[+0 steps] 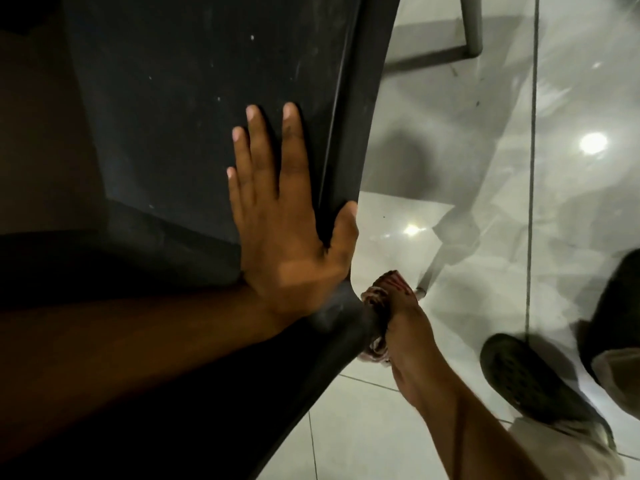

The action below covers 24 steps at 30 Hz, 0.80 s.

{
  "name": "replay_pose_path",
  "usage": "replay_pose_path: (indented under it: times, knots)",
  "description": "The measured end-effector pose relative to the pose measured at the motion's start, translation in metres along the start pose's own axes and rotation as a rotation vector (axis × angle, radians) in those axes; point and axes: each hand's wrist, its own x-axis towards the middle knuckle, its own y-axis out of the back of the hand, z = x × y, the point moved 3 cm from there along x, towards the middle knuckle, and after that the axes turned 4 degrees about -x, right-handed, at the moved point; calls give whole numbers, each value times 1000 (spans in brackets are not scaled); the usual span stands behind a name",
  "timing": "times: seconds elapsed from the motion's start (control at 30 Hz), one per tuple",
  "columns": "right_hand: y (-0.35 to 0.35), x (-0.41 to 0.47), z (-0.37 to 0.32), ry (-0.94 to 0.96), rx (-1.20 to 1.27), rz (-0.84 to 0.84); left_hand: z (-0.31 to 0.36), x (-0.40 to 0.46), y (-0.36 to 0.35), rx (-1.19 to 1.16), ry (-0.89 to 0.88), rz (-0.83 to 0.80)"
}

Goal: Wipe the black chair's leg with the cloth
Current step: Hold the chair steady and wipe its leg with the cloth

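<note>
The black chair (pixel 180 98) fills the left and centre of the head view, seen from above. My left hand (pixel 280 209) lies flat on its seat, fingers spread, thumb hooked over the right edge. Below that edge the chair's leg (pixel 360 322) drops toward the floor. My right hand (pixel 401 317) is closed around a reddish, patterned cloth (pixel 379 292) that is wrapped against the leg. Most of the leg is hidden by the seat and the cloth.
Glossy light floor tiles (pixel 415 427) reflect ceiling lights at the right. A grey chair leg (pixel 472 26) stands at the top right. A dark slipper on a foot (pixel 530 379) rests at the lower right beside a dark trouser leg (pixel 620 306).
</note>
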Motion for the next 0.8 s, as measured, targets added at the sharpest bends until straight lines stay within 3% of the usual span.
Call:
replay_pose_path:
  times: [0.2,0.4,0.6,0.8]
  knots:
    - [54,102,24,-341,20,160,-6,2,-3,-13,-25,-15]
    - [90,153,56,-338,-19,187,-10,2,-3,-31,-66,-23]
    - [59,101,30,-362,178,259,-4,0,-1,-28,-58,-35]
    - [-7,-2,-6,-271,415,-37,-1,0,0,-21,-40,-27]
